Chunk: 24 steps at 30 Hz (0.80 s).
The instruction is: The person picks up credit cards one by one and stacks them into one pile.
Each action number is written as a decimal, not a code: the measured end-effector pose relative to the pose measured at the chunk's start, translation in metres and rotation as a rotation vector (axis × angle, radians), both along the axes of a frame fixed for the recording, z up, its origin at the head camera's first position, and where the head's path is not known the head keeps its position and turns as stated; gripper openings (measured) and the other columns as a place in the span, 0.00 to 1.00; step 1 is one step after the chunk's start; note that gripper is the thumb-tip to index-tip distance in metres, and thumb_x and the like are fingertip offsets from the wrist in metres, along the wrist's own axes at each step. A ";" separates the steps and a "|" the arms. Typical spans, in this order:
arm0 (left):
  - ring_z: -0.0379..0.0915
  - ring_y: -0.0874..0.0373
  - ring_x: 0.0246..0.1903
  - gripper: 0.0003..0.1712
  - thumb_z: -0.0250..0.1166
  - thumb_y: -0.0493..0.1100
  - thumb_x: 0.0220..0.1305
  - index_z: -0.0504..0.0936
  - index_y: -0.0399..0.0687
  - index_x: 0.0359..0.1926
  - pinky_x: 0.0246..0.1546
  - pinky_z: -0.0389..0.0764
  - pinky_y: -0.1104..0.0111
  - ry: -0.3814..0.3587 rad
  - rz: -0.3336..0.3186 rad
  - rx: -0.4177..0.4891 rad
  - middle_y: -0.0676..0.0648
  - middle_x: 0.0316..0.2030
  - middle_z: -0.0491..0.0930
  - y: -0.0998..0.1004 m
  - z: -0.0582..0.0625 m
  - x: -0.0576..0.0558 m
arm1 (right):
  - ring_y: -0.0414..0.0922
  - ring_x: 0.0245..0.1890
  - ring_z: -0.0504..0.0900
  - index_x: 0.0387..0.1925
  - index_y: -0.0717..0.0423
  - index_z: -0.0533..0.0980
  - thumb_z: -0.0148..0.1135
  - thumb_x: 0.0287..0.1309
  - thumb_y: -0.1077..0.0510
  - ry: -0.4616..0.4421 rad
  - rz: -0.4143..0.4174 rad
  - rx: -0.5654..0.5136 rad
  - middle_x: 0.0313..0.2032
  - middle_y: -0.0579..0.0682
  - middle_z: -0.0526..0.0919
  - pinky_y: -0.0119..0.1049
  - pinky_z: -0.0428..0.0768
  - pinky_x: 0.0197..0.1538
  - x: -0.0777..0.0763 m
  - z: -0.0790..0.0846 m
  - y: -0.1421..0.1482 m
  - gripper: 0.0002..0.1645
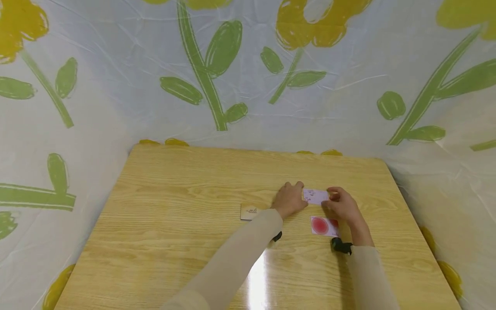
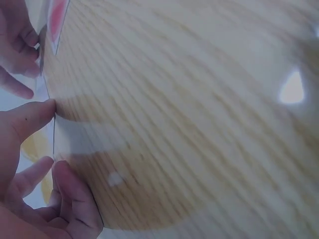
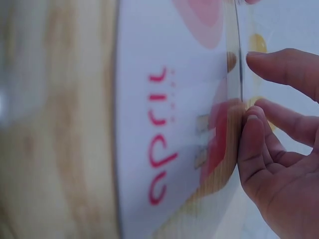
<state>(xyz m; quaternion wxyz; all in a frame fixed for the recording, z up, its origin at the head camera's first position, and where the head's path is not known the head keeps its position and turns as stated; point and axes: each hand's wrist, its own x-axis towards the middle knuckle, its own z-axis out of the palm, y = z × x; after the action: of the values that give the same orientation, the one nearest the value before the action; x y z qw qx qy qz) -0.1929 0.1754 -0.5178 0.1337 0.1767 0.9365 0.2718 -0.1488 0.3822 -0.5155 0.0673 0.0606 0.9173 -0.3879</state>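
A pale lilac card (image 1: 315, 196) with small purple drawings lies near the middle right of the table, between both hands. The left hand (image 1: 288, 201) grips its left end, thumb at the near corner and a finger at the far corner. At its right end, the right hand (image 1: 345, 209) holds the card between thumb and finger. Just nearer lies a pink card (image 1: 320, 226) with a big red circle; the right wrist view shows red "april" lettering (image 3: 159, 139) on it. Left of the left hand sits a tan card stack (image 1: 248, 211), partly covered by the left sleeve.
The wood-grain table (image 1: 174, 241) has its far edge against a hanging cloth (image 1: 135, 86) printed with flowers, which also encloses both sides. Dark wrist straps (image 1: 342, 246) show at the cuffs. A bright reflection falls on the near tabletop.
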 end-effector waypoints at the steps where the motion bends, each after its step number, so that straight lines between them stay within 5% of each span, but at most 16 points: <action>1: 0.72 0.57 0.39 0.33 0.73 0.55 0.59 0.74 0.60 0.65 0.34 0.76 0.66 -0.004 0.004 0.001 0.48 0.48 0.75 0.000 0.001 0.000 | 0.65 0.52 0.74 0.66 0.72 0.64 0.67 0.62 0.62 0.001 0.011 0.004 0.51 0.74 0.74 0.56 0.74 0.53 0.000 0.000 0.000 0.35; 18: 0.72 0.57 0.41 0.29 0.72 0.53 0.62 0.76 0.62 0.64 0.38 0.75 0.66 -0.015 0.008 0.007 0.48 0.47 0.75 -0.003 0.008 0.002 | 0.67 0.53 0.73 0.63 0.74 0.66 0.65 0.63 0.64 -0.010 0.030 0.014 0.53 0.76 0.73 0.60 0.73 0.56 -0.003 -0.002 -0.002 0.31; 24: 0.72 0.56 0.44 0.29 0.71 0.54 0.62 0.76 0.64 0.64 0.38 0.76 0.64 -0.039 0.020 0.007 0.48 0.49 0.74 -0.003 0.009 0.003 | 0.65 0.52 0.72 0.62 0.77 0.64 0.64 0.63 0.66 -0.008 0.044 -0.046 0.53 0.74 0.70 0.53 0.74 0.54 -0.003 -0.004 -0.003 0.31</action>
<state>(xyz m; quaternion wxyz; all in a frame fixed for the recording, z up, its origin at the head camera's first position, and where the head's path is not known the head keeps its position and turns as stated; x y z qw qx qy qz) -0.1895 0.1728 -0.5089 0.1487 0.1623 0.9345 0.2797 -0.1517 0.3794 -0.5193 0.0808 0.0402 0.9089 -0.4072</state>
